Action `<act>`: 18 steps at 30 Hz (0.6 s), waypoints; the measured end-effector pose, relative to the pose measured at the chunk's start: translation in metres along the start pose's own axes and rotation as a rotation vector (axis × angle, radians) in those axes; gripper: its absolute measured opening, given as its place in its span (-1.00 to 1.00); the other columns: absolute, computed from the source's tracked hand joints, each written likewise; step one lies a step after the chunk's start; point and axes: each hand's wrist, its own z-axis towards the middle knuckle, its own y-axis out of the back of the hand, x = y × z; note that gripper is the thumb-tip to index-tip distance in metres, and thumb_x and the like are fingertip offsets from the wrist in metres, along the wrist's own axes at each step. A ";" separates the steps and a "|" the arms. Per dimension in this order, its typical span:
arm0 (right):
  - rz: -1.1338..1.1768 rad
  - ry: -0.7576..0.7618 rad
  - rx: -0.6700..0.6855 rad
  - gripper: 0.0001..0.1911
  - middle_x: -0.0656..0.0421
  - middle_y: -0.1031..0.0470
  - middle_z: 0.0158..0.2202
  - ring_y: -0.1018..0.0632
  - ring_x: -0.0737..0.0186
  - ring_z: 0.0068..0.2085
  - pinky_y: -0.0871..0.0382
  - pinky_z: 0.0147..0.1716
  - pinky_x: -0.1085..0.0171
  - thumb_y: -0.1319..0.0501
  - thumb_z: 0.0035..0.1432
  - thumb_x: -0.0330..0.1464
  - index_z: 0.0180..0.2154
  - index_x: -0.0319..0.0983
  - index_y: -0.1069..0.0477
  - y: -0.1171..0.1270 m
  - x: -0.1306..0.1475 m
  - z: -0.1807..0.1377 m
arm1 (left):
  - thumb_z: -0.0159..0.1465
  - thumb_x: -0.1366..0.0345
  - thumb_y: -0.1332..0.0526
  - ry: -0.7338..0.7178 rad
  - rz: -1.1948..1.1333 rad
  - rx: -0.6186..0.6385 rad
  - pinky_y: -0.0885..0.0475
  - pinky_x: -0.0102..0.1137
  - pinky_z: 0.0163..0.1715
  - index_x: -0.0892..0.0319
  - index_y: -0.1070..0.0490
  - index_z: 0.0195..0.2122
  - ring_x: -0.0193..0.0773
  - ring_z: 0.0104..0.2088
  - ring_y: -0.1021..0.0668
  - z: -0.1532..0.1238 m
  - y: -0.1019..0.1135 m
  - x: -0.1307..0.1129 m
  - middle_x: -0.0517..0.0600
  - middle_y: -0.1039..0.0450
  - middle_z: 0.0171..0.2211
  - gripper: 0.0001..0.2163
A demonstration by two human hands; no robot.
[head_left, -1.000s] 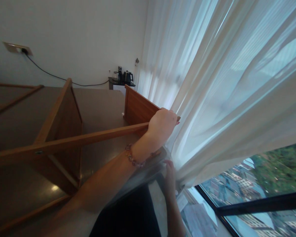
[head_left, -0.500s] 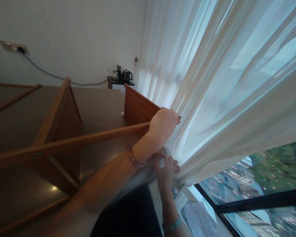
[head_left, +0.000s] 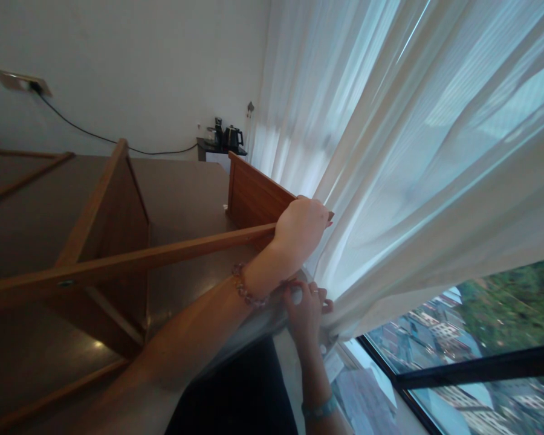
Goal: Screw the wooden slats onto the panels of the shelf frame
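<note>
A wooden frame of brown boards stands on the table (head_left: pixel 181 187). My left hand (head_left: pixel 301 226), with a beaded bracelet (head_left: pixel 243 289) at its wrist, is closed over the corner where the long narrow board (head_left: pixel 185 246) meets the upright end panel (head_left: pixel 256 188). Its fingers curl over the far side and are partly hidden. Just below, my right hand (head_left: pixel 306 311) has its fingers bent in a pinch close to the table's edge. A small whitish round spot shows by its thumb; I cannot make out what the fingers hold.
Sheer curtains (head_left: pixel 367 151) hang right beside both hands. A window (head_left: pixel 480 338) is at lower right, with papers (head_left: pixel 365 399) below it. A cross panel (head_left: pixel 113 235) stands left. A black kettle (head_left: pixel 232 138) sits on a small cabinet; a cord (head_left: pixel 81 130) runs along the wall.
My left hand keeps its hold on the board. The fingers of my right hand have shifted very slightly, and the view has moved a little.
</note>
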 end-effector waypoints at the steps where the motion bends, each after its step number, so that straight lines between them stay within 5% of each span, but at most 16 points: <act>1: -0.003 0.005 0.009 -0.81 0.13 -0.44 -0.29 -0.35 0.00 -0.13 0.08 -0.08 0.04 -0.14 0.18 -0.22 -0.28 -0.13 -0.49 0.000 -0.001 0.000 | 0.40 0.27 -0.07 0.002 0.004 -0.001 -0.08 -0.38 -0.50 0.37 -0.51 -0.19 -0.12 -0.24 -0.58 0.000 0.000 0.000 0.17 -0.53 -0.27 -0.72; 18: -0.063 0.118 0.055 -0.88 0.17 -0.42 -0.27 -0.33 0.07 -0.11 0.10 -0.08 0.09 -0.18 0.21 -0.26 -0.27 -0.11 -0.48 0.004 -0.010 0.007 | 0.40 0.25 -0.07 -0.007 0.026 -0.040 -0.08 -0.37 -0.50 0.33 -0.52 -0.23 -0.16 -0.29 -0.56 0.000 -0.004 0.001 0.15 -0.53 -0.31 -0.71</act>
